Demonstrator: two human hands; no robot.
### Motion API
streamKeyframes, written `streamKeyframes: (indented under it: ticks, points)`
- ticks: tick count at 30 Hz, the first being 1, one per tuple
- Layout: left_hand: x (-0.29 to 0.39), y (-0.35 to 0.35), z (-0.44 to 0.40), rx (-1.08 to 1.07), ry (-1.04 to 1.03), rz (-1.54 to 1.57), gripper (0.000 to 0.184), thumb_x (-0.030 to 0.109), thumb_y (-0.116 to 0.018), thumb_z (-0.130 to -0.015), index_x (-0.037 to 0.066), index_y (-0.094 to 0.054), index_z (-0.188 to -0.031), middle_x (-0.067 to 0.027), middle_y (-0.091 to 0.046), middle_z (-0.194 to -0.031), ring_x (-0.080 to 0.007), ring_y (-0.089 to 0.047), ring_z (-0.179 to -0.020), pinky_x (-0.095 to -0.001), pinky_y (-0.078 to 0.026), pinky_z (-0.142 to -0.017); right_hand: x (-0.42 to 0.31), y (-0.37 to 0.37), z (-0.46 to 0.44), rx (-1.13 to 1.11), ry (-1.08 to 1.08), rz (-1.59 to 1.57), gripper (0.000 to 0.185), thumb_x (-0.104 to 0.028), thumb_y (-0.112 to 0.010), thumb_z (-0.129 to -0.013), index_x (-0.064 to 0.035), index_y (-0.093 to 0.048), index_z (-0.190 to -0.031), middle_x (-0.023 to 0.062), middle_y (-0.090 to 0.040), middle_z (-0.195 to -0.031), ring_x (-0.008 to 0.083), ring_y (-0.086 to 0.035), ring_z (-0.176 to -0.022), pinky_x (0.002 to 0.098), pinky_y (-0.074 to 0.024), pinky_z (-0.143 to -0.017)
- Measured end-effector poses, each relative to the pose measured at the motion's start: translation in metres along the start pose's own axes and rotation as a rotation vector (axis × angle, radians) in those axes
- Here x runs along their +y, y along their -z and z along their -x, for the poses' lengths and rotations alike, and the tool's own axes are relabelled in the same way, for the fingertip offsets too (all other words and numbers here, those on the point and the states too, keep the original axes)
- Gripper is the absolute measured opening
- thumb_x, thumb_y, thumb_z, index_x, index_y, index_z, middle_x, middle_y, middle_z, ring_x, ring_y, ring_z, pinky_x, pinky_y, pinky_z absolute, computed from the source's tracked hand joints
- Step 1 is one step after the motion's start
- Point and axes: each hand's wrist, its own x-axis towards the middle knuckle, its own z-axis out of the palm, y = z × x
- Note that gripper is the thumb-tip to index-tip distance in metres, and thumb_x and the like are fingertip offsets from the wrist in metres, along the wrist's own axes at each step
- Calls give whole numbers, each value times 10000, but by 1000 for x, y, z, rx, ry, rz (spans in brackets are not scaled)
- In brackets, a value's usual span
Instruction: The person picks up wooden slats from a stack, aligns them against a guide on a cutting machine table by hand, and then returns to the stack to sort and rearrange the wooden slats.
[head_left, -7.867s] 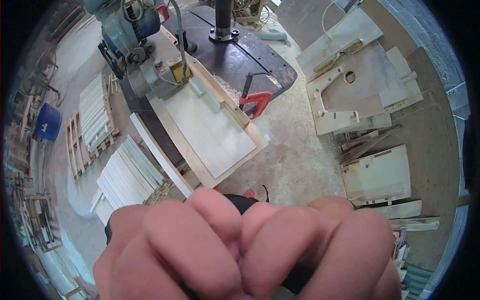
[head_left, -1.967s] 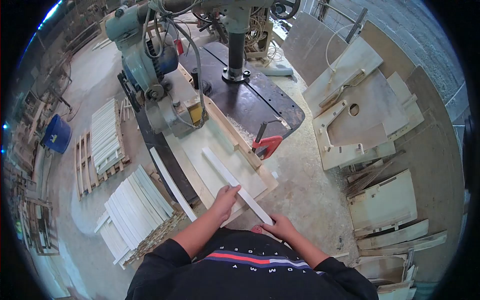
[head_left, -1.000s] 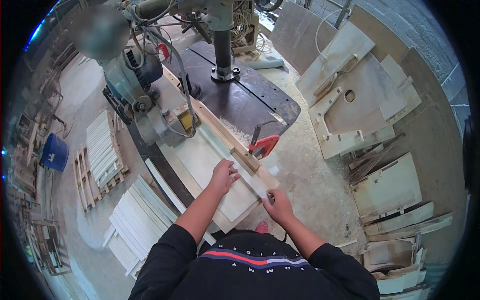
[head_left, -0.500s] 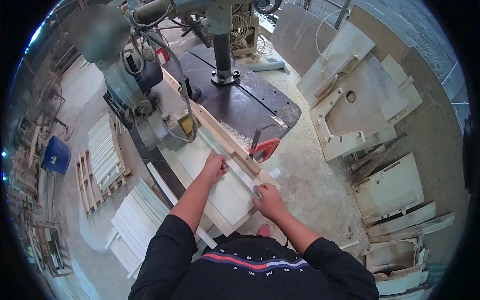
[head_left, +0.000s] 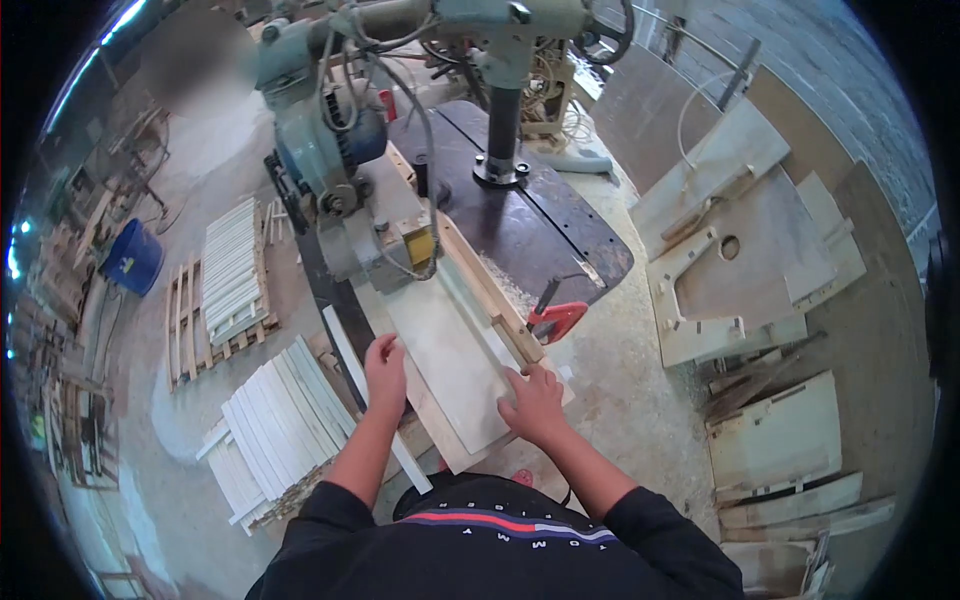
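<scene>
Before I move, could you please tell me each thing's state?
Left hand: fingers curled, nothing visible in it
Strip: lying along the wooden fence
Right hand: at the strip's near end
Red clamp: at the fence's end, tightness unclear
White board: lying flat
Machine: cannot tell whether running
Blue bucket: upright
White slats: stacked
Wooden panels: leaning

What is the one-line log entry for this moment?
white strip: along wooden fence | right hand: at its near end | left hand: holds nothing visible
</scene>
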Motion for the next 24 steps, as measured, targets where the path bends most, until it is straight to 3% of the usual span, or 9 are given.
streamKeyframes:
  ticks: [4, 6, 8, 10, 12, 14, 17, 21, 24]
  points:
    - [-59, 73, 24, 224, 86, -173, 233, 137, -590, -812, 28, -569, -1017, -58, -523, -950, -150, -492, -895, -286, -408, -823, 8, 27, 24, 51, 164, -145, 449, -279, -647, -730, -97, -586, -1136, 157, -525, -1043, 326, -478, -1017, 447, -370, -866]
    - [-86, 99, 41, 246, 652, 129, 340, 191, -653, -761, 12, -529, -1022, -97, -521, -971, -197, -486, -910, -339, -404, -824, 22, 28, 40, -5, 181, -174, 415, -273, -647, -739, -83, -603, -1105, 164, -541, -1027, 332, -491, -1008, 439, -379, -869]
    - [-65, 99, 72, 243, 687, 123, 390, 250, -642, -760, 20, -504, -1043, -87, -511, -959, -189, -473, -911, -351, -391, -823, 38, 23, 62, -145, 131, -324, 360, -270, -641, -763, -43, -625, -1041, 184, -579, -985, 350, -526, -981, 423, -409, -860]
    - [-24, 85, 101, 93, 808, 113, 371, 330, -559, -794, 58, -521, -1043, -97, -517, -1007, -209, -491, -928, -364, -411, -837, 47, 22, 79, -275, 72, -349, 355, -277, -633, -781, -24, -627, -1030, 197, -590, -993, 352, -544, -973, 417, -428, -852]
    - [-56, 87, 114, -41, 963, 452, 408, 377, -531, -814, 55, -518, -1064, -117, -517, -1049, -244, -486, -988, -439, -401, -874, 45, 22, 89, -408, 17, -378, 354, -283, -625, -798, -5, -629, -1019, 209, -601, -1002, 355, -562, -964, 411, -447, -843]
    - [-69, 81, 120, -37, 990, 507, 408, 386, -511, -848, 50, -511, -1079, -131, -535, -1032, -266, -522, -959, -438, -424, -863, 35, 25, 91, -548, -103, -462, 375, -300, -616, -814, 11, -625, -1025, 216, -613, -1008, 340, -596, -926, 402, -475, -812]
    - [-55, 76, 119, -52, 973, 620, 372, 356, -469, -898, 27, -517, -1062, -126, -576, -906, -270, -587, -812, -394, -483, -799, 24, 19, 81, -610, 1, -419, 387, -304, -606, -830, 15, -615, -1049, 217, -613, -1031, 318, -609, -924, 380, -485, -805]
    - [-62, 80, 123, -122, 895, 556, 292, 268, -481, -910, 41, -501, -1093, -98, -585, -948, -235, -585, -875, -412, -489, -807, 3, 16, 58, -612, 201, -440, 412, -309, -613, -829, 25, -598, -1071, 204, -606, -1010, 301, -602, -897, 364, -484, -793]
    - [-25, 80, 137, -265, 738, 736, 282, 197, -506, -923, 32, -494, -1152, -68, -558, -1065, -195, -556, -975, -377, -455, -882, -12, 0, 42, -621, 177, -576, 450, -315, -624, -826, 39, -577, -1100, 186, -599, -989, 272, -594, -871, 356, -478, -796]
